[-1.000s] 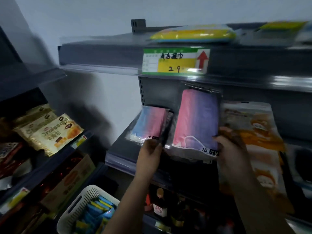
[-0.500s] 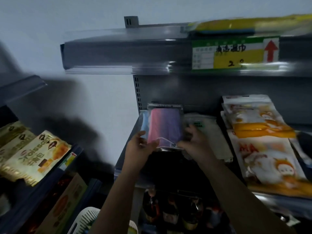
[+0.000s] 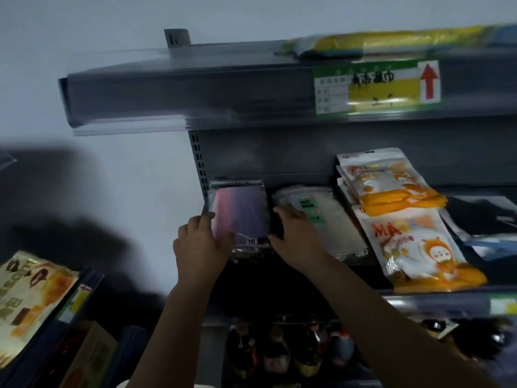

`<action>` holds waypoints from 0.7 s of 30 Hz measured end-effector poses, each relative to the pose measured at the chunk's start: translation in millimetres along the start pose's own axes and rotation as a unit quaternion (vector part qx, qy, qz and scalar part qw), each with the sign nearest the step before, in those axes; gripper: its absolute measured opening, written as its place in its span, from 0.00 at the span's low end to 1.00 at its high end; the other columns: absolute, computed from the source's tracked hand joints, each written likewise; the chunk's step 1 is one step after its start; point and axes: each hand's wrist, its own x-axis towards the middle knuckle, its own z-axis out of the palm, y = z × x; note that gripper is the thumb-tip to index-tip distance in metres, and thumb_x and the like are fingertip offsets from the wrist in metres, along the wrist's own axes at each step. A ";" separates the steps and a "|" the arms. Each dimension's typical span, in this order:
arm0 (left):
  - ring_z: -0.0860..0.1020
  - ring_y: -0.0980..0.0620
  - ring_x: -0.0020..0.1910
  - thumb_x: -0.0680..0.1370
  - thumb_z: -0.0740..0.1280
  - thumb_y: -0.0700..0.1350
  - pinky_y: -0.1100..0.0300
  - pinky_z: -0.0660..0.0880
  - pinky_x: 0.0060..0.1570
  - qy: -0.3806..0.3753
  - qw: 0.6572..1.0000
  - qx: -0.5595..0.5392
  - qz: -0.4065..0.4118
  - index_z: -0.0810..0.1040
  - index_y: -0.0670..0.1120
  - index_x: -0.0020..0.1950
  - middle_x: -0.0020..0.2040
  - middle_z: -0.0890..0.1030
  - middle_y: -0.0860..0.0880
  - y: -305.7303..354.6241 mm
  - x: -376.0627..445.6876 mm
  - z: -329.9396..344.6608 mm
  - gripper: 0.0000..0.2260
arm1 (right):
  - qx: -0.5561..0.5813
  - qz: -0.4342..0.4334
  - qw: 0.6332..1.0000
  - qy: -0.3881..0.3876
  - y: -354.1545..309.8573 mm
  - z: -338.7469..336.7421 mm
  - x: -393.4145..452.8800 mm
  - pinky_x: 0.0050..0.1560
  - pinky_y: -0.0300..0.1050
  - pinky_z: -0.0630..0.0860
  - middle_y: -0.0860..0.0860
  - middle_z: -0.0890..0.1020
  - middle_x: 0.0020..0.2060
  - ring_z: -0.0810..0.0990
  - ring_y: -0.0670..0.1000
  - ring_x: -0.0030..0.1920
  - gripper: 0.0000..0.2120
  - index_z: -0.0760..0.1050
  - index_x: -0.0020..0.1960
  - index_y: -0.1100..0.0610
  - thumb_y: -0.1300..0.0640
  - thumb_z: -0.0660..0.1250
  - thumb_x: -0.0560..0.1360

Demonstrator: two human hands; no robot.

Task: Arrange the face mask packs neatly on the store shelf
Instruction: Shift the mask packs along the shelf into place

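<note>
A clear pack of pink-to-purple face masks [image 3: 240, 210] lies at the left end of the dark middle shelf [image 3: 447, 299]. My left hand [image 3: 202, 243] holds its left edge with the thumb over the front. My right hand [image 3: 298, 238] grips its right edge. To the right lies a clear pack of white masks with a green "FACE MASK" label [image 3: 333, 217], partly under my right hand. Further right, orange-and-white cartoon mask packs [image 3: 414, 242] lie stacked and overlapping.
The upper shelf [image 3: 195, 99] hangs close above, with a green-yellow price tag [image 3: 377, 88] and a yellow pack [image 3: 391, 42] on top. Bottles [image 3: 279, 351] stand on the shelf below. A side rack at the left holds snack packs [image 3: 28, 298] and a cardboard box [image 3: 89, 359].
One second ago I held two gradient packs apart in the air. They came together into one stack at the shelf's left end, with both hands now at its sides. The view shifted left.
</note>
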 end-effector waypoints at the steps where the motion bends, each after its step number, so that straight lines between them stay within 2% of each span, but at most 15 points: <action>1: 0.69 0.39 0.63 0.74 0.67 0.53 0.48 0.67 0.58 0.010 1.000 0.007 0.024 0.71 0.45 0.68 0.64 0.74 0.42 7.7 -1.0 -1.5 0.24 | -0.029 -0.007 0.999 0.018 3.7 -4.4 -3.5 0.67 0.47 0.62 0.54 0.67 0.71 0.64 0.57 0.70 0.26 0.62 0.72 0.57 0.55 0.64 0.75; 4: 0.70 0.38 0.62 0.73 0.69 0.50 0.47 0.66 0.58 0.010 0.996 0.037 0.079 0.73 0.44 0.66 0.64 0.75 0.41 35.6 -1.9 0.6 0.23 | -0.110 -0.016 0.992 0.059 18.1 -23.2 -15.8 0.64 0.50 0.63 0.54 0.67 0.70 0.64 0.58 0.69 0.25 0.63 0.71 0.57 0.53 0.61 0.76; 9: 0.74 0.36 0.57 0.71 0.68 0.52 0.46 0.70 0.54 -0.021 0.986 0.062 0.153 0.77 0.43 0.61 0.57 0.79 0.40 87.6 -13.4 20.6 0.21 | -0.169 -0.009 0.984 0.062 51.1 -56.7 -38.3 0.65 0.50 0.62 0.53 0.67 0.69 0.63 0.57 0.69 0.25 0.62 0.72 0.56 0.52 0.61 0.76; 11: 0.73 0.37 0.59 0.72 0.63 0.54 0.47 0.68 0.55 -0.044 0.980 0.079 0.178 0.76 0.44 0.62 0.60 0.78 0.41 114.3 -22.5 30.1 0.23 | -0.175 0.005 0.983 0.062 67.4 -68.6 -47.7 0.64 0.50 0.62 0.53 0.68 0.68 0.63 0.57 0.69 0.25 0.63 0.71 0.55 0.53 0.62 0.76; 15: 0.65 0.44 0.68 0.77 0.60 0.57 0.52 0.62 0.63 -0.082 0.969 0.094 0.214 0.66 0.51 0.70 0.70 0.68 0.49 168.9 -44.1 51.2 0.23 | -0.186 0.040 0.979 0.073 108.3 -94.5 -70.0 0.62 0.51 0.63 0.54 0.70 0.67 0.66 0.58 0.67 0.24 0.65 0.70 0.54 0.52 0.61 0.76; 21: 0.66 0.48 0.67 0.78 0.59 0.58 0.53 0.63 0.62 -0.119 0.956 0.040 0.263 0.67 0.53 0.67 0.67 0.70 0.52 253.0 -84.2 87.1 0.20 | -0.189 0.090 0.975 0.068 184.5 -140.2 -107.7 0.66 0.51 0.62 0.51 0.67 0.70 0.63 0.55 0.70 0.24 0.62 0.71 0.53 0.50 0.60 0.77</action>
